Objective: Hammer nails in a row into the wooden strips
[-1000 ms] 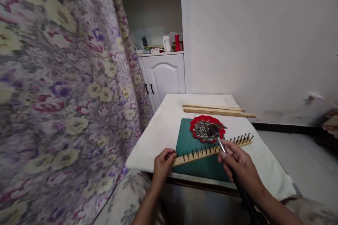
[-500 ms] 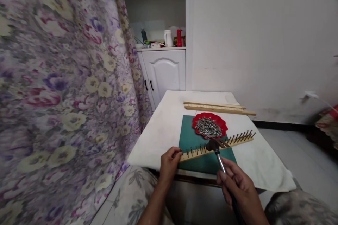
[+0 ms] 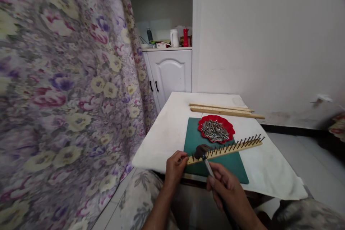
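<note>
A wooden strip (image 3: 237, 148) studded with a row of upright nails lies slanted across a green mat (image 3: 194, 137). My left hand (image 3: 175, 167) is closed on the strip's near left end. My right hand (image 3: 225, 189) grips the handle of a hammer (image 3: 202, 151), and the hammer's dark head sits over the nails at the strip's left end. A red scalloped dish (image 3: 228, 125) heaped with loose nails rests on the mat just beyond the strip.
The mat lies on a white table (image 3: 168, 129). Two longer wooden strips (image 3: 223, 110) lie at the table's far side. A flowered curtain (image 3: 67, 93) hangs close on the left. A white cabinet (image 3: 169, 73) with a jug and bottles stands behind; a plain wall is on the right.
The hammer head has moved left along the strip, from near the red dish to the strip's left end. My right hand has drawn back toward me. My left hand stays on the strip.
</note>
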Demonstrator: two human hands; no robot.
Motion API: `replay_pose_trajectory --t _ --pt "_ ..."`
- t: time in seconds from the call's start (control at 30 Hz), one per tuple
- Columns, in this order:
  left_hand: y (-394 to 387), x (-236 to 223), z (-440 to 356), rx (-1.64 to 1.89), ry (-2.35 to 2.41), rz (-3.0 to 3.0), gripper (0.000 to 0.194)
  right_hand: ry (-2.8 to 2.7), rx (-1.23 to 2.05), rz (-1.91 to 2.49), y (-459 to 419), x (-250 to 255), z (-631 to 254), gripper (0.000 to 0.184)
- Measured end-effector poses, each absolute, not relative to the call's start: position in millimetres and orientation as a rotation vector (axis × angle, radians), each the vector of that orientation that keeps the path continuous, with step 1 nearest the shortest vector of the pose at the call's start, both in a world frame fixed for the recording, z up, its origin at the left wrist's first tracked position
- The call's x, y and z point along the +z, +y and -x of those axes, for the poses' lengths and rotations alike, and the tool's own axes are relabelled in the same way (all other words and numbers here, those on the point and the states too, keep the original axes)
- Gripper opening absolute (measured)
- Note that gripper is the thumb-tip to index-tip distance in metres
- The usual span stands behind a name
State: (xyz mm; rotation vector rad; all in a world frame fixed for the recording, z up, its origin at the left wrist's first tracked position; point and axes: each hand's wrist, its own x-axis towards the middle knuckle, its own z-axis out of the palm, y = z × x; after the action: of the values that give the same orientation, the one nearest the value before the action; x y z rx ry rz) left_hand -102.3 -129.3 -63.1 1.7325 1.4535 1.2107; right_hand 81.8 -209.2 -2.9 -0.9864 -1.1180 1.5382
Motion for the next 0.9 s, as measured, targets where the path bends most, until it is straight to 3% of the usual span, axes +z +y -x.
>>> replay_pose_trajectory --t 0.9 --pt "-128 -68 104 1.236 1.456 -1.66 0.012 -1.261 1.547 1.023 -192 -7 -48 0.036"
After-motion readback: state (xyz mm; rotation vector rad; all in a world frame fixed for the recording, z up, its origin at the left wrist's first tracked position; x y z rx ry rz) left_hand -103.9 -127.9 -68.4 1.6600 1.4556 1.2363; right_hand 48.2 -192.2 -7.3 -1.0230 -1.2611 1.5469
